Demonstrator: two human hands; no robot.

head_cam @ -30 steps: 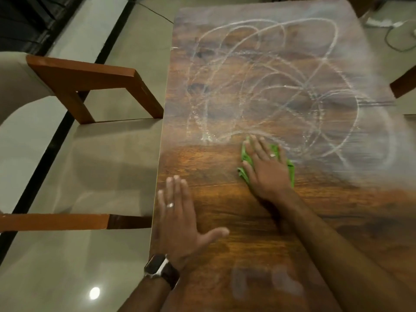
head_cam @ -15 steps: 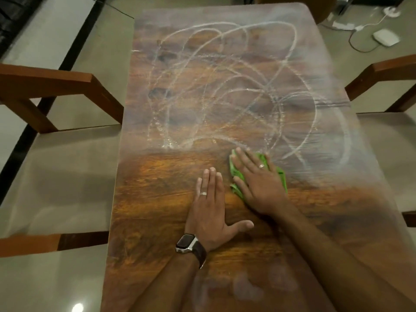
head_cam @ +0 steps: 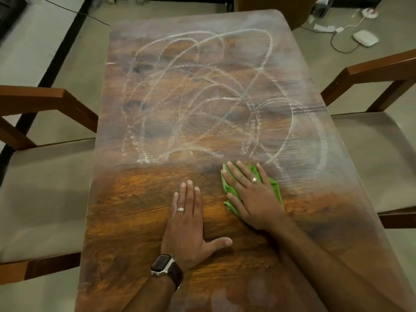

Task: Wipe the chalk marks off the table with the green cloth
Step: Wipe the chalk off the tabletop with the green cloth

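Green cloth (head_cam: 275, 188) flat under right hand (head_cam: 252, 197), fingers spread, pressing it at near edge of chalk marks (head_cam: 202, 97). Left hand (head_cam: 186, 224) flat on table (head_cam: 135, 221), fingers together, just beside cloth.

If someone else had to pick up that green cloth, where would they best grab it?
Probably the bunched left edge of the cloth, coming from the left. The right hand lies flat over most of it, and the folds peeking out beside the fingers there give something to pinch. The left hand rests on the table nearby, so approach carefully.
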